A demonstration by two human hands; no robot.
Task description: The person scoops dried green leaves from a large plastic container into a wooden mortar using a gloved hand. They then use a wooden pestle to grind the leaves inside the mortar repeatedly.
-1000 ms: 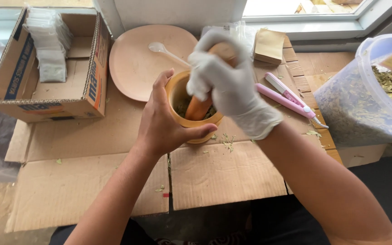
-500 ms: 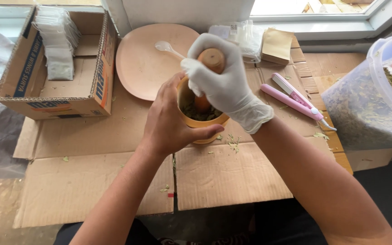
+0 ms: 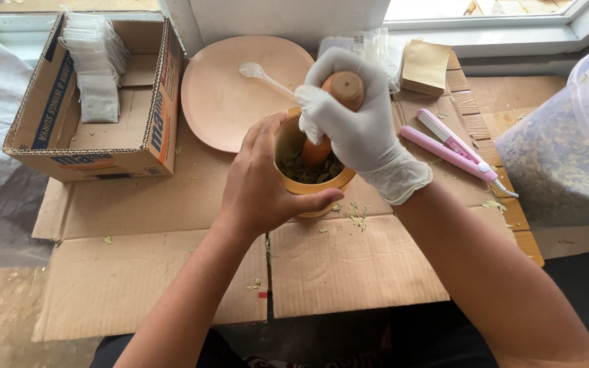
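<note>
Far to the left of my left hand (image 3: 264,187) sits an open cardboard box (image 3: 141,146) of small white sachets (image 3: 93,65). My bare left hand wraps around the wooden mortar (image 3: 311,184), steadying it on the cardboard-covered counter (image 3: 349,266). Just right, my gloved right hand (image 3: 352,126) grips the wooden pestle (image 3: 339,92), its tip down among dried leaves (image 3: 301,170) that look only partly crushed. Farther right lie a pink sealer (image 3: 451,146) and a plastic tub (image 3: 567,157) of more leaves.
</note>
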